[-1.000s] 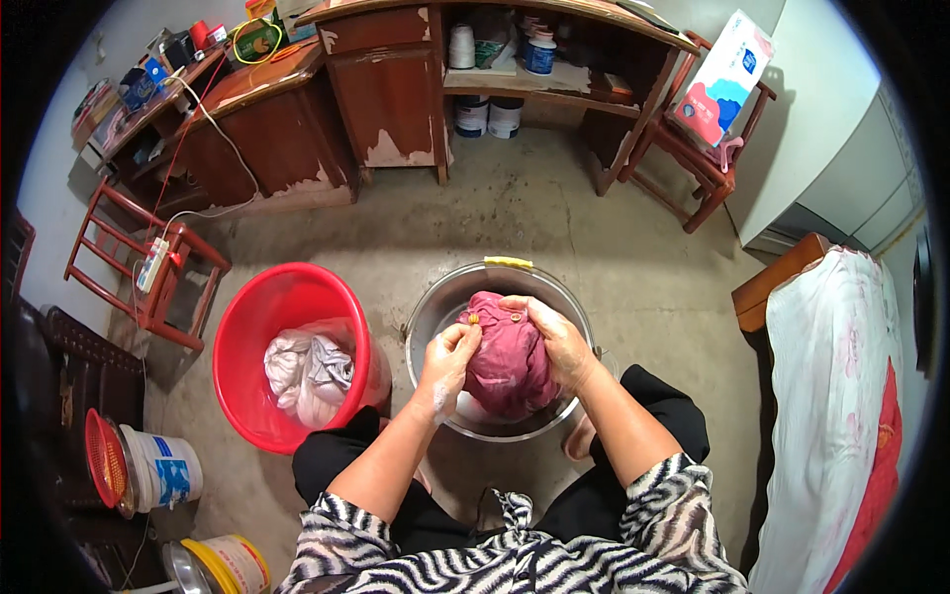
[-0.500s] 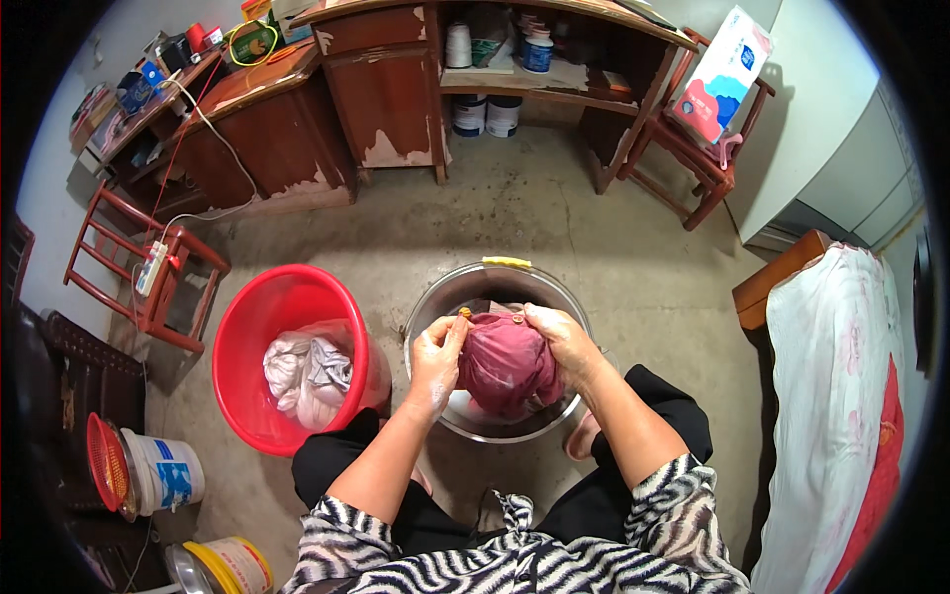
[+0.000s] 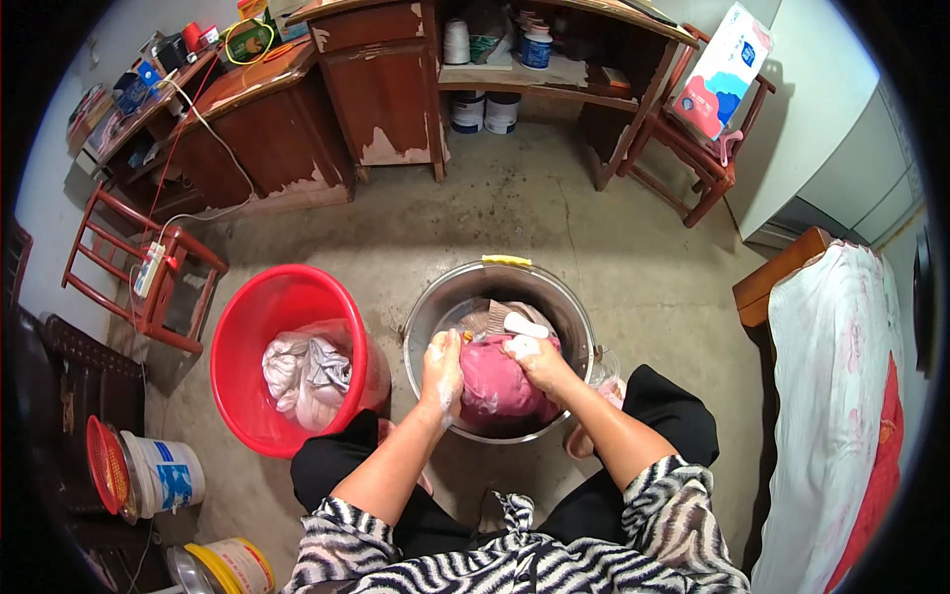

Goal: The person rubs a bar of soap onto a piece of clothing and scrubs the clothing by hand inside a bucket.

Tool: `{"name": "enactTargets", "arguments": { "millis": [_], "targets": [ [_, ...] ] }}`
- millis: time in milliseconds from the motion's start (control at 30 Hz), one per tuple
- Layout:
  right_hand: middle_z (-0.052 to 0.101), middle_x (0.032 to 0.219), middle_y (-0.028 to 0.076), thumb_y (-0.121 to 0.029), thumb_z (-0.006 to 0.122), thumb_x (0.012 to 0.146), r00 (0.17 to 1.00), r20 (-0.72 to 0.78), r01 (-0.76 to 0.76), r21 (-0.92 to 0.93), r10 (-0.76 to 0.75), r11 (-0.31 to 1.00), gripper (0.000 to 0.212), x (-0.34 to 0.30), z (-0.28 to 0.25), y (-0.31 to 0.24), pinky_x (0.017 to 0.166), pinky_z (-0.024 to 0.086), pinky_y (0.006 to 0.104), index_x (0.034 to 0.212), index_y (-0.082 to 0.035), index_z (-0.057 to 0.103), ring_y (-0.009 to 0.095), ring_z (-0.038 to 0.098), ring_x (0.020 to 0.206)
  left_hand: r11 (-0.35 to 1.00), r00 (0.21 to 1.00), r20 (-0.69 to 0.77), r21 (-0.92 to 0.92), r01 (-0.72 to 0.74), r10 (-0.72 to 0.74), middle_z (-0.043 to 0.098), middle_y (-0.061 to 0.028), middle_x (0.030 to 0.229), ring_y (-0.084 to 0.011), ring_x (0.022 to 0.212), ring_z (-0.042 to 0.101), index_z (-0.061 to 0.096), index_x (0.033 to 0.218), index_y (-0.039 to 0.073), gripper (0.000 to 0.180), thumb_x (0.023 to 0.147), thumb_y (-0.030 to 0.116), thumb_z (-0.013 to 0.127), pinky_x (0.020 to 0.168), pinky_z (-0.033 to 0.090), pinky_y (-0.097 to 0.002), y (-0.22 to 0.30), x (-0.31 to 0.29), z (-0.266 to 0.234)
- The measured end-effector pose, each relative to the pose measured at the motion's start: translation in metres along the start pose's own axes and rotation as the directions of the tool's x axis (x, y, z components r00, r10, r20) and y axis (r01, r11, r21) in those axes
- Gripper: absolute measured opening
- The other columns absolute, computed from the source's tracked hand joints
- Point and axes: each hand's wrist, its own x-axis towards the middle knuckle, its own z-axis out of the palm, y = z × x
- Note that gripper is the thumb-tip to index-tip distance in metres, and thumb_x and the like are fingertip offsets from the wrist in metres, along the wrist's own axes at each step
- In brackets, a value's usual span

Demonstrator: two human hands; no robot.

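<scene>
A wet pink-red garment hangs bunched between my two hands, down inside a round metal tub with a yellow handle grip. My left hand is closed on the garment's left edge, close to a small orange-yellow button. Closed on the right part of the cloth is my right hand. White suds coat both hands. Behind the garment in the tub, a beige-brown cloth and a white object show. What lies underneath the garment is hidden.
A red plastic tub with pale wet cloths stands to the left. Buckets sit at the lower left. A red-brown chair holds a power strip. Cabinets line the back; a cloth-covered bed is on the right.
Both hands have lowered the garment deeper into the metal tub, and the right hand has come inward. The beige-brown cloth and white object behind it are now more exposed.
</scene>
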Motion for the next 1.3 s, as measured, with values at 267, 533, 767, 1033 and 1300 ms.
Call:
{"name": "enactTargets", "arguments": {
  "millis": [267, 533, 767, 1033, 1300],
  "targets": [
    [0.062, 0.082, 0.002, -0.008, 0.055, 0.084, 0.993, -0.035, 0.105, -0.181, -0.113, 0.978, 0.011, 0.009, -0.012, 0.049, 0.069, 0.044, 0.0249, 0.087, 0.000, 0.062, 0.010, 0.055, 0.076, 0.877, 0.858, 0.184, 0.078, 0.474, -0.480, 0.062, -0.0098, 0.088, -0.0148, 0.076, 0.059, 0.055, 0.102, -0.006, 0.030, 0.082, 0.014, 0.064, 0.073, 0.048, -0.0272, 0.000, -0.007, -0.013],
    [0.057, 0.096, 0.017, -0.017, 0.063, 0.076, 0.863, -0.212, 0.032, -0.883, -0.459, 0.467, 0.022, 0.040, -0.021, 0.022, 0.077, 0.042, 0.0409, 0.090, -0.002, 0.056, 0.035, 0.053, 0.093, 0.909, 0.909, 0.066, -0.048, 0.414, -0.410, 0.060, -0.0035, 0.082, -0.0116, 0.073, 0.056, 0.058, 0.092, 0.000, 0.012, 0.085, 0.009, 0.057, 0.071, 0.045, -0.0247, 0.001, -0.012, -0.011],
    [0.057, 0.097, 0.018, -0.017, 0.063, 0.071, 0.965, -0.065, -0.009, -0.977, -0.256, 0.213, 0.032, 0.064, -0.026, 0.035, 0.077, 0.045, 0.0435, 0.098, -0.002, 0.054, 0.033, 0.054, 0.094, 0.921, 0.931, 0.029, -0.138, 0.365, -0.365, 0.056, -0.0013, 0.087, -0.0096, 0.079, 0.053, 0.053, 0.098, 0.003, 0.013, 0.088, 0.011, 0.053, 0.075, 0.043, -0.0235, 0.004, -0.014, 0.001],
    [0.061, 0.085, 0.022, -0.018, 0.062, 0.070, 0.909, -0.221, -0.045, -0.895, -0.354, 0.444, 0.035, 0.067, -0.035, 0.007, 0.074, 0.047, 0.0449, 0.097, -0.001, 0.048, 0.038, 0.060, 0.084, 0.912, 0.928, 0.109, -0.178, 0.370, -0.355, 0.058, -0.0029, 0.089, -0.0119, 0.080, 0.055, 0.053, 0.100, 0.001, 0.015, 0.089, 0.011, 0.050, 0.077, 0.043, -0.0254, -0.001, -0.012, -0.002],
    [0.060, 0.065, 0.016, -0.011, 0.052, 0.074, 0.784, 0.533, 0.548, -0.835, -0.319, -0.046, 0.009, 0.004, 0.024, -0.050, 0.051, 0.049, 0.0394, 0.079, -0.003, 0.051, 0.028, 0.063, 0.061, 0.899, 0.929, 0.015, -0.249, 0.361, -0.369, 0.061, -0.0070, 0.083, -0.0157, 0.075, 0.058, 0.058, 0.087, -0.002, 0.015, 0.089, 0.009, 0.049, 0.073, 0.046, -0.0289, -0.004, -0.010, -0.012]
  ]
}}
